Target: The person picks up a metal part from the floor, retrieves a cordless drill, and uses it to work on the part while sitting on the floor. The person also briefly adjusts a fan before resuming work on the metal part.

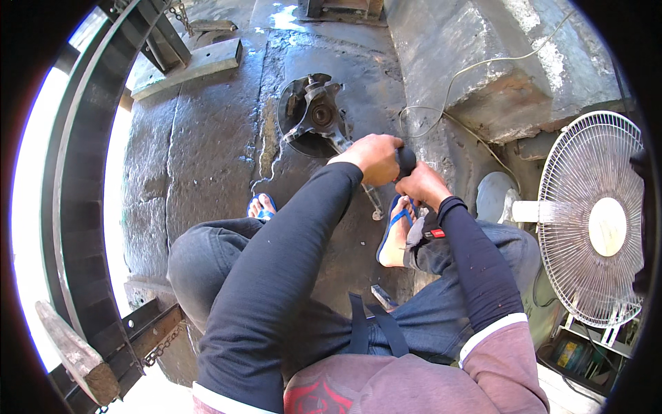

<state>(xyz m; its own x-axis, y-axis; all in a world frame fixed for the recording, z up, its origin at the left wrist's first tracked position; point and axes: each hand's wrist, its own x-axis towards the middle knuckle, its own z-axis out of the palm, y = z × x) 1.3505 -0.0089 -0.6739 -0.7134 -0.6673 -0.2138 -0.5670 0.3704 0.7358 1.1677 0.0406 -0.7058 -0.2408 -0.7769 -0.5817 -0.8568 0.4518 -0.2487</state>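
Both my arms reach forward between my knees. My left hand [376,159] is closed round a black, rounded, rubber-looking piece [406,161], whose exact kind I cannot make out. Lower and to the right, my right hand [422,185] is closed against the same piece, with its fingertips partly hidden. Beyond the hands a greasy steering knuckle [321,114] with a dark round brake shield [292,110] lies on the floor. A thin metal rod [373,199] with a rounded end shows below my left hand, its upper part hidden.
A white floor fan [593,214] stands close on the right. A pale cable [452,90] crosses the concrete block [476,76]. Dark steel beams [86,186], a chain [162,343] and a wooden bar [76,355] lie on the left. My sandalled feet [394,231] flank the work.
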